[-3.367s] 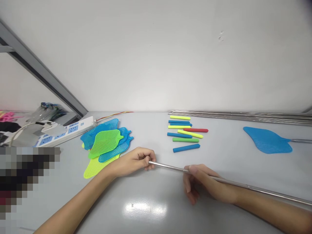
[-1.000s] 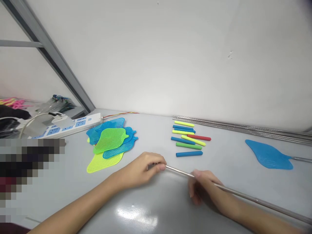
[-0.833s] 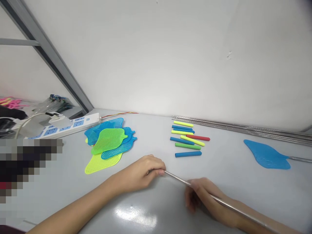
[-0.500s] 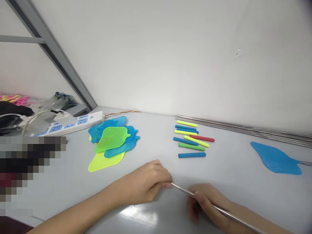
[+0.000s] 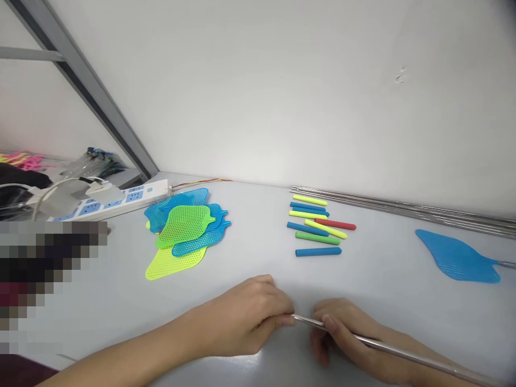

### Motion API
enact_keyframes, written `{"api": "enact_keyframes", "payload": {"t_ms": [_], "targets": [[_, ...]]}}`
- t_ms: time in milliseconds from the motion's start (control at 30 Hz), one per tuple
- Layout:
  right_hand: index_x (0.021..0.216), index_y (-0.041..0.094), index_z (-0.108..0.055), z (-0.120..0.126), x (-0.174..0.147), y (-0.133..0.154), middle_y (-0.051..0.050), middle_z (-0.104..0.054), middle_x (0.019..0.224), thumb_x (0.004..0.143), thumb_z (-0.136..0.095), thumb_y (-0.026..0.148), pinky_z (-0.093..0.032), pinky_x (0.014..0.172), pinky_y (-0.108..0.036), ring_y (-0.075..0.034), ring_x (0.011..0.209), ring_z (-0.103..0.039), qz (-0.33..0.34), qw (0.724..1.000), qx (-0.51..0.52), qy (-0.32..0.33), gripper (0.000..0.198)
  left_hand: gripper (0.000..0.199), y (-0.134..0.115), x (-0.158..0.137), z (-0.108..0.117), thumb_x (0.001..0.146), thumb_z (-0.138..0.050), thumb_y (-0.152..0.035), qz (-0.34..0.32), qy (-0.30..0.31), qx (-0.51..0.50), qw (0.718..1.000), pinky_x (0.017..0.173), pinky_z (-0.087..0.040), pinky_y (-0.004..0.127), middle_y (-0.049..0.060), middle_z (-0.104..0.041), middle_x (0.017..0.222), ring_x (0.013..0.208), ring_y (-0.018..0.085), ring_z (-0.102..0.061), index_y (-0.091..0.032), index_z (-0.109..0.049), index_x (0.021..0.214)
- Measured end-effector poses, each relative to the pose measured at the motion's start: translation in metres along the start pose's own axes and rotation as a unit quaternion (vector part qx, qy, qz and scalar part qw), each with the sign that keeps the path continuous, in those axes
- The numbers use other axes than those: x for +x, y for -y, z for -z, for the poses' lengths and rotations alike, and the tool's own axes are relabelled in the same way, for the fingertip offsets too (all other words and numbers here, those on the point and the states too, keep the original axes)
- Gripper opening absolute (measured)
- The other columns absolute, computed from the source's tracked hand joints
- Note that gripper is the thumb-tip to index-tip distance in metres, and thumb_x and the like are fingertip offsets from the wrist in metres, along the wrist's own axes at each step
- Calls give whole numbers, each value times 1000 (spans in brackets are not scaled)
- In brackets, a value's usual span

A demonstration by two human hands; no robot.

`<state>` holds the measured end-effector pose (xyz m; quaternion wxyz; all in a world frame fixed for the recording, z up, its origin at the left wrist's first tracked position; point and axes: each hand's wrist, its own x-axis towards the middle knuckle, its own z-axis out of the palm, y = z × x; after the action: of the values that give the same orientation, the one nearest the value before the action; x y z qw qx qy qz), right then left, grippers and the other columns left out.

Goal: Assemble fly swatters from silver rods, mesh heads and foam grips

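A thin shiny metal rod [image 5: 411,356] runs between my two hands and back over my right forearm. My left hand [image 5: 264,312] is closed round the rod's left end, which its fingers hide. Close by on the right, my right hand [image 5: 349,333] pinches the rod with the thumb on top. Beyond the hands lie several coloured plastic handle sleeves, among them a blue sleeve [image 5: 318,251], a green sleeve [image 5: 317,238] and a red sleeve [image 5: 336,224]. To the left is a pile of fly swatter heads, with a green fly swatter head [image 5: 185,226] on top.
A blue fly swatter head [image 5: 457,255] on a metal rod lies at the right. Several metal rods [image 5: 395,210] rest along the wall. A power strip [image 5: 121,200] with plugs stands at the left, beside a metal frame post [image 5: 97,97]. A blurred-out area covers the lower left.
My left hand has moved right and slightly down, closer to my right hand, so less rod shows between them. My right hand stays nearly in place, and the view has tilted a little.
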<state>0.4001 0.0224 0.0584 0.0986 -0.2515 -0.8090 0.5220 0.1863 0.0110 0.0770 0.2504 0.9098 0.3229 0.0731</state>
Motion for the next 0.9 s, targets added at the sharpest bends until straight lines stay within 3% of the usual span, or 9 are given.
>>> {"api": "enact_keyframes", "payload": {"t_ms": [167,400,700,900], "targets": [[66,16,-59,0,0,-1,-4,-60,66,94,-10,36,-42,68,-23,-13,64,-53,6,1000,11,-6,59,21,0,1,-1,90,-35,-19,2,-13,-19,1000,72,-36,24,0,-59,68,63,12,-48,-17,-50,75],[66,16,-61,0,0,-5,-3,-60,64,93,-15,40,-42,64,-23,-13,63,-54,-45,997,48,-34,59,24,1,2,1,91,-34,-22,-2,-23,-25,999,72,-36,26,2,-62,71,65,13,-51,-17,-56,82],[65,15,-61,-2,3,-9,-3,-59,60,93,-18,42,-42,60,-22,-12,58,-52,-49,994,84,-54,58,25,6,1,10,92,-35,-27,12,-45,21,999,73,-34,27,2,-63,76,69,14,-51,-17,-58,92],[63,15,-61,-2,3,-15,-3,-57,56,92,-19,45,-41,56,-22,-12,55,-50,-65,984,150,-68,59,25,10,-1,15,91,-37,-30,21,-61,37,997,73,-35,27,2,-62,74,69,14,-51,-17,-59,89]]}}
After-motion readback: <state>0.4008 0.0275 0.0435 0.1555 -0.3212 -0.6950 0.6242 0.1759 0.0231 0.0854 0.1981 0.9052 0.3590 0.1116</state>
